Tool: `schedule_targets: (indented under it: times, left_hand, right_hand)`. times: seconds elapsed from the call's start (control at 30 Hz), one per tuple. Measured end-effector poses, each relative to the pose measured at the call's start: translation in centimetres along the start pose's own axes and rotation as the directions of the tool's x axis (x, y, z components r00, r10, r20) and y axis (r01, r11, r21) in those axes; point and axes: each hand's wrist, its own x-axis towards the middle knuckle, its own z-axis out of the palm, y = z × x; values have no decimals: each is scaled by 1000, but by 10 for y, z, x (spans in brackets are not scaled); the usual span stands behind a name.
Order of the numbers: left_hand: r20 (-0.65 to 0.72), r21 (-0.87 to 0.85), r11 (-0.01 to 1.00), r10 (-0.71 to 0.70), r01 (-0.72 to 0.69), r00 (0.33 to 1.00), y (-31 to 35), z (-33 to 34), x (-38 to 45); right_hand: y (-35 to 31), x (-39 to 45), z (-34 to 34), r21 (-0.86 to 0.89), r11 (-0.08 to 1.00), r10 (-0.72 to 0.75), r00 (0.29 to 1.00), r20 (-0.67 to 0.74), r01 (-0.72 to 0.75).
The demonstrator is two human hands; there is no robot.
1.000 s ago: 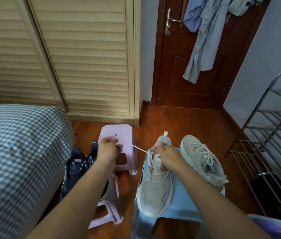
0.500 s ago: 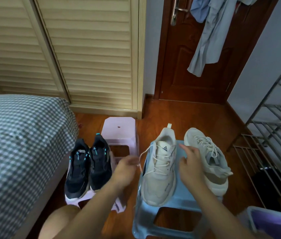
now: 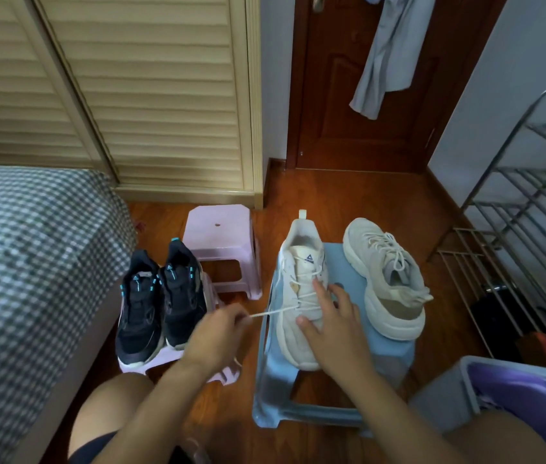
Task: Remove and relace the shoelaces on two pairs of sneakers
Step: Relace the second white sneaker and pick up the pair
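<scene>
We count two white sneakers point(image 3: 301, 296), two black point(image 3: 161, 296); our left hand point(image 3: 214, 333) pinches a lace point(image 3: 266, 313), right hand's point(image 3: 331, 323) spread fingers point(image 3: 320, 293) press one white sneaker.

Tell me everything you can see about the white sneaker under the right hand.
The white sneaker is cream, with a thick sole, a heel loop and a small blue triangle logo on the tongue. It looks like mesh and synthetic leather. It lies upright on the blue stool, toe toward the person, beside its mate. The right hand rests on its forefoot. The left hand pinches the lace, pulled out sideways and taut.
</scene>
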Motion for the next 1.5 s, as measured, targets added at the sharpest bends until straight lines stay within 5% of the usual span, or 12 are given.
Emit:
schedule_targets:
  times: [0.17, 0.3, 0.4, 0.47, 0.53, 0.57, 0.63, 0.7, 0.87, 1.1, 1.37, 1.5]
  left_hand:
    - [-265, 431, 902, 84, 40, 961, -30, -56, -12]
    - [-344, -22, 1000, -17, 10, 939, 3, -66, -23]
    - [-371, -360, 933, -130, -13, 919, 29, -63, -32]
    - [-331, -695, 717, -245, -59, 911, 44, -63, -34]
    - [-235, -929, 343, -262, -137, 936, 62, -70, -35]
    - [-191, -970, 192, -220, -149, 957, 70, -73, -35]
    - [-129, -990, 70, -101, -122, 986, 84, -75, -36]
    - [-110, -991, 80, -53, -106, 992, 90, -77, -35]
    - [-23, -996, -72, -307, -47, 951, 39, -106, -6]
    - [155, -988, -75, -558, 137, 815, -70, -119, 57]
    - [6, -998, 51, -612, 47, 791, -76, -131, 74]
    - [-104, -994, 60, -712, -87, 694, -67, -149, 73]
  right_hand:
    - [-13, 2, -11, -44, 999, 8, 999, -39, -10]
    - [-35, 5, -11, -63, 974, -224, 951, -215, 215]
    - [-38, 23, -21, 40, 997, -62, 978, -201, 71]
    - [-36, 35, -37, 70, 996, -36, 984, -175, 49]
    - [-41, 38, -50, 185, 971, -134, 984, -118, 154]
    - [-50, 33, -56, 302, 936, -183, 983, -18, 180]
    - [-74, 14, -64, 529, 841, -294, 917, 269, 114]
    - [-86, -4, -62, 617, 781, -391, 845, 365, 95]
    - [-32, -15, -42, 335, 920, -268, 952, 150, 206]
    - [7, -30, -13, 206, 927, -338, 935, 106, 312]
    - [8, -30, -12, 335, 903, -314, 946, 83, 271]
    - [8, -28, -17, 372, 911, -251, 956, 155, 178]
